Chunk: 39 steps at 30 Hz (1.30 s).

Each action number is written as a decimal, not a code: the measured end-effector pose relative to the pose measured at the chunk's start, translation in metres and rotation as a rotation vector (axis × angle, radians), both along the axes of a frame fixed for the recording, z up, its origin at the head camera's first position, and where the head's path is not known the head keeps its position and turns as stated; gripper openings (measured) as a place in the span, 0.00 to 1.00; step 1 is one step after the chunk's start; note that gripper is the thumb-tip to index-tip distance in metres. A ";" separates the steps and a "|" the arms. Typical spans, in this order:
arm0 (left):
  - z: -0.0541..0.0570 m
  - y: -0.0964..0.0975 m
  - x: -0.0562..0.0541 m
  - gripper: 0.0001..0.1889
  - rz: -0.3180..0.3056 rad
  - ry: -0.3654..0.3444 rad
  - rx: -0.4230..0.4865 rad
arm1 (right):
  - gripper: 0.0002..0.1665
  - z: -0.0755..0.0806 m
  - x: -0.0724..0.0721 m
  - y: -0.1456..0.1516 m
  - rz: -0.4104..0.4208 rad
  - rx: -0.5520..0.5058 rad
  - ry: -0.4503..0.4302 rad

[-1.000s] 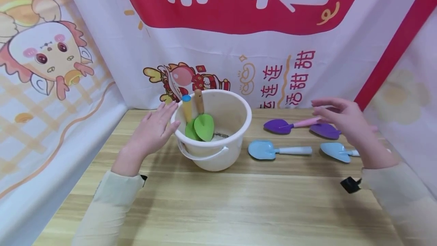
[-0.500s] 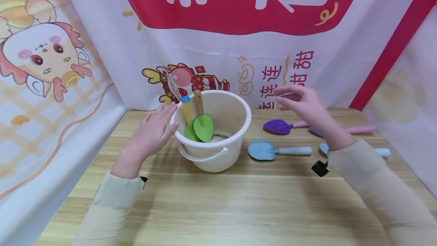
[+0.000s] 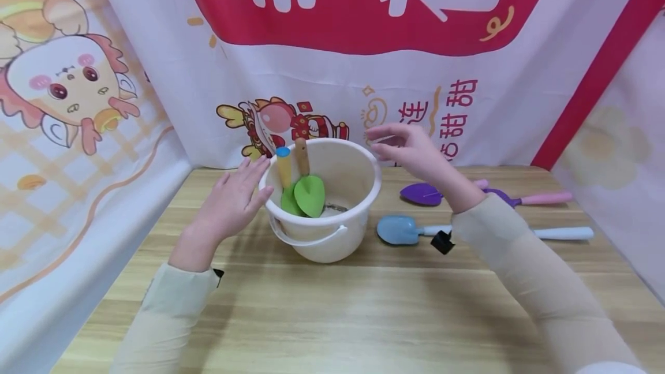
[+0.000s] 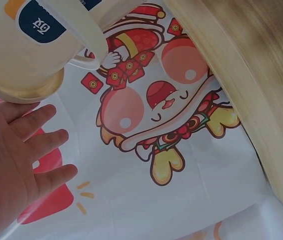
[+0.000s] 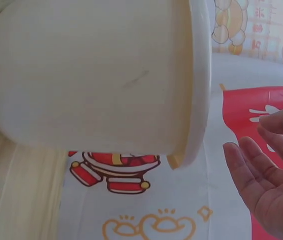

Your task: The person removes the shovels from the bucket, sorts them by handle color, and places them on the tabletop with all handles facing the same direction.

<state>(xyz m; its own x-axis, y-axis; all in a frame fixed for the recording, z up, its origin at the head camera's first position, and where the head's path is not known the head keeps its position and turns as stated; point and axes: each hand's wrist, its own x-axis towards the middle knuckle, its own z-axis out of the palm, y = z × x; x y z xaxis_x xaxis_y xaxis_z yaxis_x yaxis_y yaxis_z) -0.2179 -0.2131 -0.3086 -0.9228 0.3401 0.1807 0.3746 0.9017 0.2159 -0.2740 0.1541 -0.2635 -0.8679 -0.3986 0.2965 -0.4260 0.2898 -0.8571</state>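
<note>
A white plastic bucket (image 3: pixel 332 247) with a hanging handle stands on the wooden table. Inside it lean two green-bladed trowels: one (image 3: pixel 310 196) with a plain wooden handle, the other with a yellow handle (image 3: pixel 284 169) capped in blue. My left hand (image 3: pixel 228 206) rests at the bucket's left rim, fingers straight and spread; the left wrist view has that hand (image 4: pixel 11 165) right under the rim. Just off the right rim hovers my right hand (image 3: pixel 413 154), holding nothing. Its fingers are loosely bent beside the bucket wall (image 5: pixel 91 75) in the right wrist view.
Right of the bucket lie two purple trowels, the nearer-left blade (image 3: pixel 421 194) and a pink handle (image 3: pixel 545 198) showing. In front of them a light blue trowel (image 3: pixel 397 231) and another's pale handle (image 3: pixel 563 234) are partly behind my sleeve. A printed curtain (image 3: pixel 322 62) hangs behind.
My right hand has moved left from above the far-right trowels to the bucket's right rim. My left hand, the bucket and the trowels have stayed in place.
</note>
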 end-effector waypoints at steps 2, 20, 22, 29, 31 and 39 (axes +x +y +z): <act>-0.001 0.000 0.000 0.35 0.000 -0.001 -0.001 | 0.21 0.001 -0.001 -0.009 0.023 0.008 0.001; -0.002 -0.003 -0.001 0.35 0.002 -0.001 0.007 | 0.23 -0.001 -0.036 -0.072 0.105 0.093 -0.012; -0.001 -0.004 -0.001 0.35 0.001 -0.001 0.009 | 0.24 -0.002 -0.038 -0.077 0.125 0.114 -0.015; 0.000 -0.004 -0.002 0.35 0.005 -0.013 0.007 | 0.29 0.001 -0.042 -0.094 0.173 0.270 -0.037; 0.000 -0.003 -0.002 0.35 0.004 -0.018 0.010 | 0.32 0.001 -0.042 -0.097 0.182 0.325 -0.033; -0.002 -0.002 -0.002 0.35 0.001 -0.021 0.009 | 0.41 0.000 -0.040 -0.103 0.198 0.466 -0.013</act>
